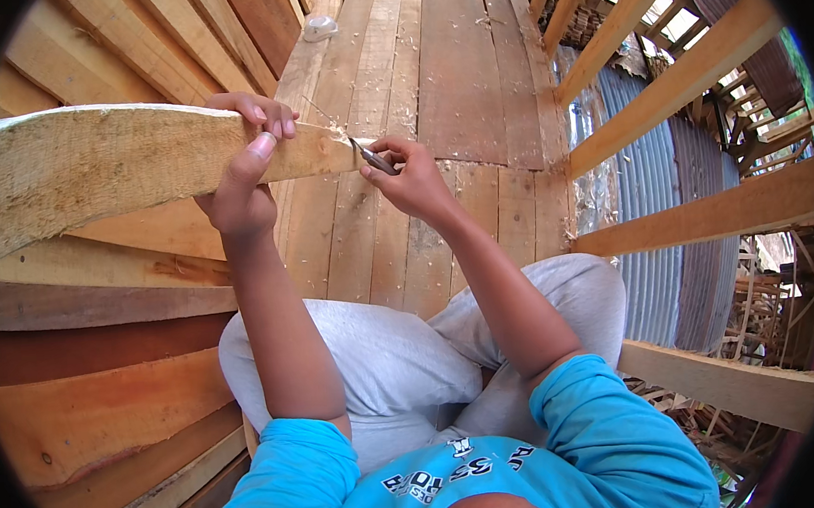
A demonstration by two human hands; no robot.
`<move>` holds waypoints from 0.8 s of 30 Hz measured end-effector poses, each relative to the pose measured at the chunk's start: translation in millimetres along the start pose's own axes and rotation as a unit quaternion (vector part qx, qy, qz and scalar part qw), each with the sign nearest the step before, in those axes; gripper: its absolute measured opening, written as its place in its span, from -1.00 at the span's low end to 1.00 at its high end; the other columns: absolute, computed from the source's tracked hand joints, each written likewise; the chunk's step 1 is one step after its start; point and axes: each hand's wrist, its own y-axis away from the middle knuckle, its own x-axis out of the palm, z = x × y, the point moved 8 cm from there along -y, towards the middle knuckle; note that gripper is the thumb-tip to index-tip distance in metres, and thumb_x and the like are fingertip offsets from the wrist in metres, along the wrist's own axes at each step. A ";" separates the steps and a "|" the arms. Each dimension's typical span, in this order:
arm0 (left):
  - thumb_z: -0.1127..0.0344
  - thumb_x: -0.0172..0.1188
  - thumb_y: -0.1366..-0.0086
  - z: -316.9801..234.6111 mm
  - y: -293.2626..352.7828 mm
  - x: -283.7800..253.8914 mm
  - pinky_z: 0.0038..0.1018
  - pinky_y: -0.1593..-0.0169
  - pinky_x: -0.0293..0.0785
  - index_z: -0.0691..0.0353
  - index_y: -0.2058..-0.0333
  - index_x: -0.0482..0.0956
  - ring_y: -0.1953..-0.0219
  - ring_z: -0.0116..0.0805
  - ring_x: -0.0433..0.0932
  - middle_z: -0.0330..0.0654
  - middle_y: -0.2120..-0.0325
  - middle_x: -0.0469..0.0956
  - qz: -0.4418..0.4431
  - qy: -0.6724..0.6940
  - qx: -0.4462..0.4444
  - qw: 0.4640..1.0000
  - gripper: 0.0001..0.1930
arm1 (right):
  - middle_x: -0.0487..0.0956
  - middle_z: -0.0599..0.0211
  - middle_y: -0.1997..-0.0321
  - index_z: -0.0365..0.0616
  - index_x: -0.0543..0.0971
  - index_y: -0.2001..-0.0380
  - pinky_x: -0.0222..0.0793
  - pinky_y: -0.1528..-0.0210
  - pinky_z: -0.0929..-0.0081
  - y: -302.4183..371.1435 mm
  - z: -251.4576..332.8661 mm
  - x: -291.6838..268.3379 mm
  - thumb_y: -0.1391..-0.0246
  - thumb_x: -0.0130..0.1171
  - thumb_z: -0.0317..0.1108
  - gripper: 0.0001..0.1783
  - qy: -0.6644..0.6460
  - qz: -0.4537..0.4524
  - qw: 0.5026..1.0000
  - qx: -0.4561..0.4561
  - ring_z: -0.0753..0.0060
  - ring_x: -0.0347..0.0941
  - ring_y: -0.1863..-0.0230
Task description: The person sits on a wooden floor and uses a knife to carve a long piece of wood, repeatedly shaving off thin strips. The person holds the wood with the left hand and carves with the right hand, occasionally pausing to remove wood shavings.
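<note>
Up front, small blade (pixel 377 160) meets curved board (pixel 117 161)

And look at the left hand (pixel 245 182): fingers hooked over the curved board's top edge, thumb on the near face, most of the wood reaching out left of them. The right hand (pixel 411 180) pinches the small blade tight, its tip at the board's narrow end, just right of the left fingers. Whether it bites, can't tell! Short, shallow strokes led away from that left grip would serve best, I reckon, the board held firm against twisting. Beyond the fingers, wood shavings (pixel 337 132) dot a plank floor (pixel 468 108), a small see-through object (pixel 320 29) farther off. Stacked boards (pixel 116 416) left of them; rightward, wooden rails (pixel 697 210), then corrugated sheets (pixel 643 181)!
</note>
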 end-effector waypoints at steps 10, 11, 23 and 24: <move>0.20 0.21 -0.11 -9.9 5.4 0.5 -0.01 -0.32 0.25 0.49 -0.20 0.24 0.11 -0.12 0.56 -0.12 0.35 0.54 -0.067 -0.102 0.121 0.985 -0.27 | 0.57 0.30 0.41 -0.30 0.57 0.17 0.37 0.23 0.36 0.9 -22.1 15.2 -0.29 0.00 -0.15 -0.61 -0.053 0.049 0.993 0.096 0.46 0.46 0.32; 0.21 0.24 -0.14 -9.6 3.8 -2.5 -0.04 -0.30 0.28 0.47 -0.19 0.27 0.08 -0.13 0.57 -0.11 0.34 0.56 -0.055 -0.099 0.107 0.988 -0.30 | 0.56 0.32 0.42 -0.32 0.57 0.17 0.37 0.22 0.36 2.2 -22.1 14.7 -0.30 -0.01 -0.14 -0.60 -0.070 0.037 0.992 0.100 0.46 0.45 0.33; 0.28 0.31 -0.16 -0.5 4.3 -15.5 -0.02 -0.22 0.42 0.25 -0.07 0.35 -0.04 -0.07 0.49 -0.08 0.22 0.51 -0.176 -0.024 0.025 0.984 -0.47 | 0.37 0.31 0.65 -0.24 0.39 0.47 0.28 0.61 0.29 0.7 -72.5 18.6 -0.36 -0.22 -0.08 -0.54 -0.044 0.039 0.974 0.217 0.39 0.28 0.69; 0.28 0.33 -0.14 0.7 6.5 -18.1 -0.06 -0.19 0.45 0.27 -0.07 0.35 -0.02 -0.09 0.49 -0.07 0.21 0.50 -0.205 -0.030 0.039 0.977 -0.45 | 0.37 0.30 0.65 -0.24 0.39 0.47 0.28 0.60 0.29 0.4 -72.9 18.3 -0.36 -0.22 -0.08 -0.53 -0.046 0.038 0.975 0.214 0.38 0.28 0.70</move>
